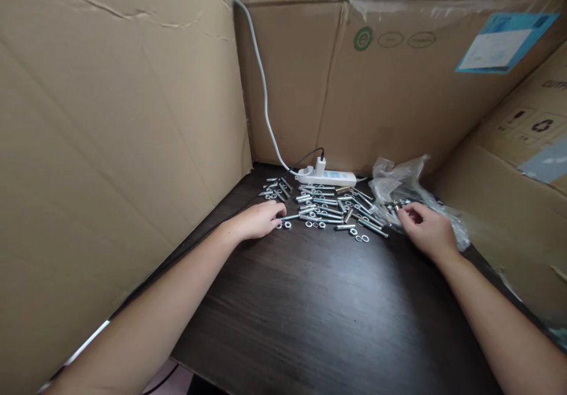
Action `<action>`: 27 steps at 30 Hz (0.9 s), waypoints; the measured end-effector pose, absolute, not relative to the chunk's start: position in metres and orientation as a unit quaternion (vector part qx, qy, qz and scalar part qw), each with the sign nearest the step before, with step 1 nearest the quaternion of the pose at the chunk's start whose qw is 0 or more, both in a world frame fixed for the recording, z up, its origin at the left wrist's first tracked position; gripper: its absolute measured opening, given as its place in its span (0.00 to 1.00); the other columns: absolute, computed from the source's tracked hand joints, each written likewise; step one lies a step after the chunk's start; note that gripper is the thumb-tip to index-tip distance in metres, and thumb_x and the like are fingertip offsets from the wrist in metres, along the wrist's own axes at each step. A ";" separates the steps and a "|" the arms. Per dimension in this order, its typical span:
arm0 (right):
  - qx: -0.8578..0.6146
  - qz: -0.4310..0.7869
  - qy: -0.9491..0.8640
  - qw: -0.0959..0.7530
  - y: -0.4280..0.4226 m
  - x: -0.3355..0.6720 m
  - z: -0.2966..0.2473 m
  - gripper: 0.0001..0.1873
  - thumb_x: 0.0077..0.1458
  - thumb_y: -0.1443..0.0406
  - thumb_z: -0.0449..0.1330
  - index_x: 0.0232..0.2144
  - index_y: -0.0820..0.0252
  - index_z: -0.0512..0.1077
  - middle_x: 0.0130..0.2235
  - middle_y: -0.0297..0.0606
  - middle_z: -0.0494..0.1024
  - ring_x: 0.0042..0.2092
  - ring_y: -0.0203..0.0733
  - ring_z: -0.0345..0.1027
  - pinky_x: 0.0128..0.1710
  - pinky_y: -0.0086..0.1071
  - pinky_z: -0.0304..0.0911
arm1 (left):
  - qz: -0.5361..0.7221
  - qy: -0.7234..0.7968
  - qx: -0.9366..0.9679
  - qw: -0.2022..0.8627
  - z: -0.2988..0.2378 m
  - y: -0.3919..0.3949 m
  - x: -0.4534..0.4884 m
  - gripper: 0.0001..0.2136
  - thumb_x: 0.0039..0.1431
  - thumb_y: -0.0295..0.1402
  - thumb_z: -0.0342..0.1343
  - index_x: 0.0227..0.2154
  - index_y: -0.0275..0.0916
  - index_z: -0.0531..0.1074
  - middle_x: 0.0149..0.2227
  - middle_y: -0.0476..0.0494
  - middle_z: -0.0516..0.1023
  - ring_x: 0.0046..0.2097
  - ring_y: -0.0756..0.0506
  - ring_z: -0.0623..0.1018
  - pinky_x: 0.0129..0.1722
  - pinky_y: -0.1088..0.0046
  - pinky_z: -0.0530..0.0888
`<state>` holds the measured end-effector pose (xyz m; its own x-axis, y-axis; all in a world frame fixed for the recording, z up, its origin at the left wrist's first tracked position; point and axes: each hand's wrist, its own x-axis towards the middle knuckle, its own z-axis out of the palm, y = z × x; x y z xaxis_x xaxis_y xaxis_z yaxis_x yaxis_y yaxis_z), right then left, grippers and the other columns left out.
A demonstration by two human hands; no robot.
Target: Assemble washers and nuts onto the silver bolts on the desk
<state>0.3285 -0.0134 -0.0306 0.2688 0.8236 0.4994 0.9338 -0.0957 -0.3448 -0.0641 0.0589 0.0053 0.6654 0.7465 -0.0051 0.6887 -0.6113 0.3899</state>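
A heap of silver bolts (325, 206) with loose washers and nuts (359, 237) lies on the dark wood table (319, 312). My left hand (259, 219) rests on the table at the heap's left edge, fingers curled round the end of a bolt (290, 216), with two nuts (284, 225) just below the fingertips. My right hand (427, 227) is at the heap's right side, fingers bent and pinched on small metal parts at the mouth of a clear plastic bag (401, 185). What exactly it holds is too small to name.
Cardboard sheets wall in the table: one on the left (110, 147), boxes behind (390, 88) and on the right (514, 194). A white power strip (330, 177) with a plugged charger lies at the back, its white cable (263, 88) running up the corner.
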 end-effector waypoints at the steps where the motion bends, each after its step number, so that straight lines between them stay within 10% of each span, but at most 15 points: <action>1: -0.734 -0.090 -0.598 0.309 -0.013 0.329 -0.031 0.10 0.51 0.57 0.55 0.25 0.57 0.70 0.21 0.33 0.69 0.23 0.37 0.62 0.23 0.29 0.52 | 0.082 0.404 0.894 0.178 0.005 0.060 -0.065 0.07 0.57 0.32 0.49 0.37 0.43 0.69 0.36 0.48 0.71 0.36 0.47 0.71 0.36 0.72 0.65; 18: -0.648 -0.083 -0.670 0.351 -0.027 0.272 -0.001 0.10 0.52 0.60 0.54 0.25 0.58 0.70 0.21 0.32 0.69 0.22 0.35 0.61 0.25 0.28 0.55 | 0.012 0.325 0.916 0.235 0.017 0.038 -0.052 0.07 0.59 0.34 0.49 0.38 0.44 0.70 0.38 0.49 0.69 0.37 0.49 0.69 0.36 0.75 0.64; 27: -0.529 0.077 -0.838 0.111 -0.059 0.171 0.006 0.09 0.55 0.62 0.54 0.37 0.55 0.71 0.35 0.35 0.72 0.32 0.38 0.68 0.32 0.29 0.59 | 0.048 0.270 0.935 0.224 0.012 0.009 -0.027 0.06 0.61 0.32 0.48 0.39 0.43 0.68 0.39 0.48 0.69 0.40 0.48 0.71 0.38 0.74 0.65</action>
